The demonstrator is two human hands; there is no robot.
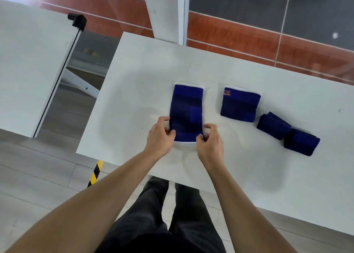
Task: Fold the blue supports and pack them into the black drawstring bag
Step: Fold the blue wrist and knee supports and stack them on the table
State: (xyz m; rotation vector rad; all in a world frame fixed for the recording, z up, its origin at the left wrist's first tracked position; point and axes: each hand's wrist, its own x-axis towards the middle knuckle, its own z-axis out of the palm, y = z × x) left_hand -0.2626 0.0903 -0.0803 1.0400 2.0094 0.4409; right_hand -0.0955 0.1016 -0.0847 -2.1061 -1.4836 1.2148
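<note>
A blue support (186, 111) with white trim lies flat and lengthwise on the white table (145, 67). My left hand (161, 136) pinches its near left corner, and my right hand (209, 140) pinches its near right corner. A second flat blue support (240, 104) with an orange logo lies to the right. Further right, two folded blue supports sit side by side, one (274, 125) nearer the middle and the other (301, 141) beyond it. No black drawstring bag is in view.
Another white table (28, 61) stands to the left with a black clamp (77, 21) at its corner. A gap of floor lies between the tables. A white pillar (164, 11) rises behind the table. My legs are at the near edge.
</note>
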